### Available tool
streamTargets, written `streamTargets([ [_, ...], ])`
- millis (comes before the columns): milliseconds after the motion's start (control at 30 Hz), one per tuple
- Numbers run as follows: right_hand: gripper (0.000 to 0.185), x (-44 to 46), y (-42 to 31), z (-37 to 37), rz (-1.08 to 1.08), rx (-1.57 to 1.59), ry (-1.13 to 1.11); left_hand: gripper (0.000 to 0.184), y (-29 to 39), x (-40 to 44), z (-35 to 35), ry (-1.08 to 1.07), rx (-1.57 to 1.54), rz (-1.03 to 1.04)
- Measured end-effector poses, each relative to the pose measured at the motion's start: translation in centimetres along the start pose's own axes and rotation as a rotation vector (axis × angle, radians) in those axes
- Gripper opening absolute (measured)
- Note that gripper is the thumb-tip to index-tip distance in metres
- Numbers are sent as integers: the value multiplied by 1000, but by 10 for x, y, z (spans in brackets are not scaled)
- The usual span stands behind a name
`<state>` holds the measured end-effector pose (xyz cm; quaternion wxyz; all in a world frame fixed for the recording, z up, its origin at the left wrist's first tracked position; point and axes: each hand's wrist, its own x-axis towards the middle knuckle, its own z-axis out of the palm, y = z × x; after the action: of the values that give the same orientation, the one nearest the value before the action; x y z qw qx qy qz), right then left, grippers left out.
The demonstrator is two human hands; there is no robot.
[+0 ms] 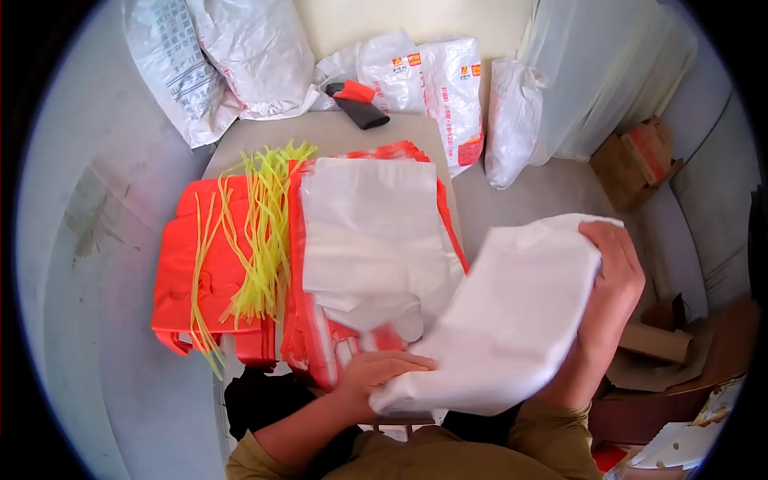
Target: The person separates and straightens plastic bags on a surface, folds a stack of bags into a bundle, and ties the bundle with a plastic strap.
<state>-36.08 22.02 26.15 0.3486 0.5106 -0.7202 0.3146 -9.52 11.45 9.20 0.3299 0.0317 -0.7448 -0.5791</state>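
A white plastic bag [512,312] is stretched at a slant between my two hands, over the near right side of the table. My left hand [380,376] grips its lower left end. My right hand [616,260] is closed on its upper right edge, fingers wrapped over it. Just left of the held bag, white plastic bags [368,224] lie flat on a stack of red bags [298,328]. Bright yellow ties [268,232] in a loose bundle rest on a red plastic stool [180,280] to the left.
Filled white sacks [256,56] stand behind the table [240,136], and more printed sacks [452,96] are further right. A black and red cloth item [360,104] lies at the table's back. Cardboard boxes [640,160] sit on the floor to the right.
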Motion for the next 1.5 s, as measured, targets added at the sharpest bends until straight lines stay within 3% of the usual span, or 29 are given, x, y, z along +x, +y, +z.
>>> streamTargets([
  [100,16,26,-13,26,-149,-154,-174,22,-40,-36,40,116,8,-287],
  [167,9,34,-18,76,-241,-138,-236,17,-71,-52,63,367,-152,-578],
  [233,6,32,-26,147,-255,-134,-353,18,-71,-43,44,322,-194,-684],
  [300,16,23,-42,209,-299,-65,-518,22,-70,-35,37,477,-428,-789],
  [367,27,0,-58,250,-302,123,-587,29,-65,-28,45,840,-862,-866],
  [467,38,-20,-82,243,-140,354,-687,37,-61,-26,41,874,-846,-870],
  [567,41,-71,-69,250,-127,518,-659,39,-56,-29,38,886,-848,-909],
  [667,47,-95,-62,236,-318,526,-811,42,-58,-32,39,840,-891,-911],
  [767,49,-108,-57,239,-430,463,-818,43,-61,-38,37,752,-886,-934],
  [967,45,-104,-36,226,-11,706,-788,44,-58,-38,35,596,-796,-956],
  [1067,50,-113,-2,210,80,586,-623,43,-57,-39,35,525,-726,-974],
  [1167,62,-131,45,218,424,622,-559,39,-62,-40,37,464,-666,-972],
  [1267,77,-117,50,203,958,814,-685,34,-70,-43,37,389,-620,-996],
  [1500,88,-111,63,237,1203,1132,-558,33,-80,-40,42,238,-640,-1030],
])
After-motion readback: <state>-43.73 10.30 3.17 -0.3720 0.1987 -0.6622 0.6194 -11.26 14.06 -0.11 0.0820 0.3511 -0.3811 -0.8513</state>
